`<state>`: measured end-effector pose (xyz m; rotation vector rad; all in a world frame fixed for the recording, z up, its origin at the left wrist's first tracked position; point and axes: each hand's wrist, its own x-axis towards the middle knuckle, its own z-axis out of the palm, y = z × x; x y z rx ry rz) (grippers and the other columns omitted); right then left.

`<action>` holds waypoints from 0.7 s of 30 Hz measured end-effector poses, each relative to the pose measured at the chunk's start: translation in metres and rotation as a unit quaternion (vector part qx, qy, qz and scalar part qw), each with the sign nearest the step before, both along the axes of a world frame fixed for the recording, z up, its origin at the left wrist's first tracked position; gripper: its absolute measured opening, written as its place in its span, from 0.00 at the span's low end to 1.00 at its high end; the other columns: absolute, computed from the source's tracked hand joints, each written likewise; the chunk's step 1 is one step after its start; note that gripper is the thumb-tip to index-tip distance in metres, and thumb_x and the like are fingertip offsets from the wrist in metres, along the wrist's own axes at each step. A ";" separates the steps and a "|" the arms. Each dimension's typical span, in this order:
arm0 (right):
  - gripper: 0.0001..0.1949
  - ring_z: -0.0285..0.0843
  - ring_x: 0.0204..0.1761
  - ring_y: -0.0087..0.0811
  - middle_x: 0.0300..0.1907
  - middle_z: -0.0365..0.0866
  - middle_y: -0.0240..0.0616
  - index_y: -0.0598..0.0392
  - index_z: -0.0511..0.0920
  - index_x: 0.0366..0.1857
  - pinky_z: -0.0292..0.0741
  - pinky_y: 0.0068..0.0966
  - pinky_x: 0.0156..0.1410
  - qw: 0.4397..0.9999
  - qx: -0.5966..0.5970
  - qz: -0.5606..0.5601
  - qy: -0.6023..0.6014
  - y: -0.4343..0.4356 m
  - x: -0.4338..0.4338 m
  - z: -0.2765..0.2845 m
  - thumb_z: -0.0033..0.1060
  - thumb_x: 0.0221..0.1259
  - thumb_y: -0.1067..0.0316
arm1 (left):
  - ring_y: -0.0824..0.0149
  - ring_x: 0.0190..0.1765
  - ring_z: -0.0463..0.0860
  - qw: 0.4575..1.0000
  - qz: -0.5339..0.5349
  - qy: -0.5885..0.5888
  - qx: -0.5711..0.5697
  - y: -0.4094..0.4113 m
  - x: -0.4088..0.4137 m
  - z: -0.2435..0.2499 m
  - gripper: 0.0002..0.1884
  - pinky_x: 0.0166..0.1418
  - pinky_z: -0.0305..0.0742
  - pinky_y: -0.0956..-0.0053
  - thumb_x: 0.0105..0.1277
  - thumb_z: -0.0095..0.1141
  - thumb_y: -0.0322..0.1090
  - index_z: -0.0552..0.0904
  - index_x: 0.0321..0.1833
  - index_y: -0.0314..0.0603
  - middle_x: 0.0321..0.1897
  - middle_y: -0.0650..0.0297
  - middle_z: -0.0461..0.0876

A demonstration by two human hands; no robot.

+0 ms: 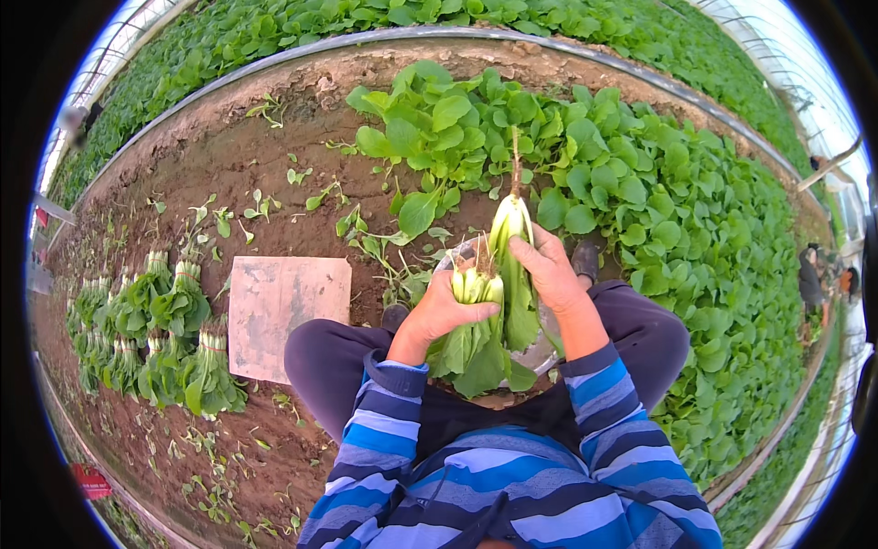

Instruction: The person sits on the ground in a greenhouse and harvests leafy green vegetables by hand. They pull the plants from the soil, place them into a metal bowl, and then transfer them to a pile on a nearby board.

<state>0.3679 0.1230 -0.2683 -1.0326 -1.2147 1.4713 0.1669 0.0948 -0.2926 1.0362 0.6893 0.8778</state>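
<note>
My left hand is closed around a bunch of leafy green plants, their pale stems and roots pointing up and the leaves hanging down. In my right hand is another leafy green plant, also held roots up, with a long brown root above its pale stem. The two lots hang side by side over my lap, close together. Beneath them a round metallic container shows in part; the leaves and my hands hide most of it.
A flat, worn board lies on the soil left of my knee. Beyond it stand several banded bundles of greens. Growing greens fill the bed ahead and to the right. A dark pipe crosses behind. Loose seedlings litter the soil.
</note>
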 end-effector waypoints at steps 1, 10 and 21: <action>0.22 0.81 0.50 0.24 0.48 0.86 0.34 0.62 0.74 0.65 0.77 0.24 0.56 1.000 0.000 -0.011 0.018 -0.001 0.000 0.003 0.60 0.75 0.61 | 0.76 0.49 0.81 0.999 0.015 -0.033 -0.004 -0.001 0.001 0.004 0.28 0.59 0.77 0.74 0.56 0.76 0.27 0.81 0.62 0.37 0.48 0.70 0.85; 0.22 0.87 0.45 0.44 0.47 0.87 0.50 0.62 0.77 0.61 0.81 0.34 0.54 0.928 0.163 -0.083 -0.326 -0.020 -0.002 -0.005 0.65 0.69 0.61 | 0.74 0.46 0.83 0.996 0.082 0.013 -0.013 -0.002 -0.004 -0.004 0.20 0.54 0.79 0.75 0.60 0.75 0.27 0.83 0.54 0.38 0.46 0.68 0.86; 0.20 0.81 0.55 0.40 0.52 0.82 0.48 0.64 0.77 0.62 0.74 0.33 0.63 0.977 0.142 -0.087 -0.130 -0.044 -0.034 -0.032 0.48 0.80 0.57 | 0.73 0.49 0.84 0.987 0.160 -0.009 0.021 -0.006 0.005 -0.010 0.25 0.57 0.80 0.74 0.60 0.74 0.27 0.80 0.60 0.36 0.49 0.67 0.86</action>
